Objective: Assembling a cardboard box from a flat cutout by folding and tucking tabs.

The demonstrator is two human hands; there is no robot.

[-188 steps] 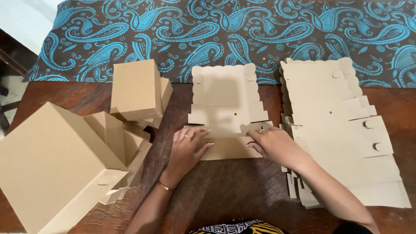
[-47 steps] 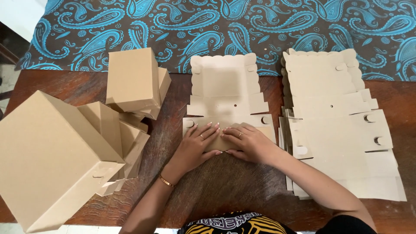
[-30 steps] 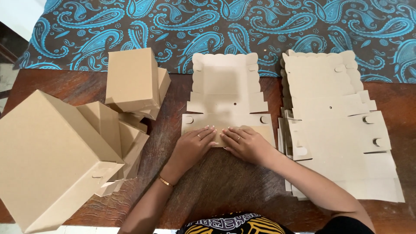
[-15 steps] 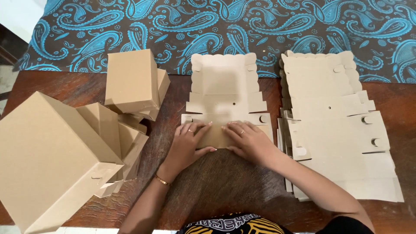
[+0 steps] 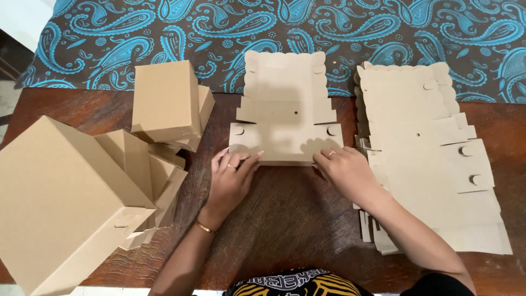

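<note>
Two hands press on the near edge of a flat die-cut box blank [image 5: 285,109] that lies on the wooden table [image 5: 296,219], just past its middle, its far end reaching onto the paisley cloth [image 5: 329,27] at 12 o'clock. The left hand [image 5: 233,178] rests at the blank's near-left corner, fingers spread flat and fingertips [image 5: 253,158] on the card, holding nothing. The right hand [image 5: 342,170] lies at the near-right corner, fingers loosely curled over the edge, likewise gripping nothing.

Half a second ago both hands sat close together near the middle of that edge; now they have drawn apart toward the two corners, and the near flap between them lies bare. The blank itself has not shifted.

At 3 o'clock, just beside the right hand, a stack of blanks [image 5: 433,159] spreads across the table. At 9 o'clock stand folded boxes [image 5: 164,101], and a large box [image 5: 60,203] sits at 8 o'clock, all where they were.
</note>
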